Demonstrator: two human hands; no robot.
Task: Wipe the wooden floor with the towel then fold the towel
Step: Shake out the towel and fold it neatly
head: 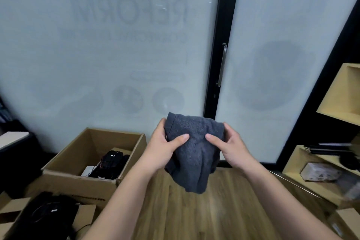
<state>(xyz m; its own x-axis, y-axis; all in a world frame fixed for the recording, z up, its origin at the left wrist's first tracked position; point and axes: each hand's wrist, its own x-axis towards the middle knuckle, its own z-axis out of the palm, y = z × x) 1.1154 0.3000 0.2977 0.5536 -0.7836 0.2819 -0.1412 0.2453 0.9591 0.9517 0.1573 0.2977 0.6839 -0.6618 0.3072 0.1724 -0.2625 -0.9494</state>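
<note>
Towel (pixel 194 154), dark grey and bunched, hangs in the air above the wooden floor (pixel 194 210) in front of the frosted glass doors (pixel 116 45), gripped at its upper part from both sides. Left hand (pixel 165 146) curls round the towel's left edge with its thumb pressed across the front, and the right hand (pixel 228 146) does the same on the right edge. An open cardboard box (pixel 81 161) holding black cables sits on the left, and wooden shelves (pixel 321 161) stand at the right.

Both hands, left (pixel 165 147) and right (pixel 229 146), raised forward, thumbs pinching inward, forearms extended.
</note>
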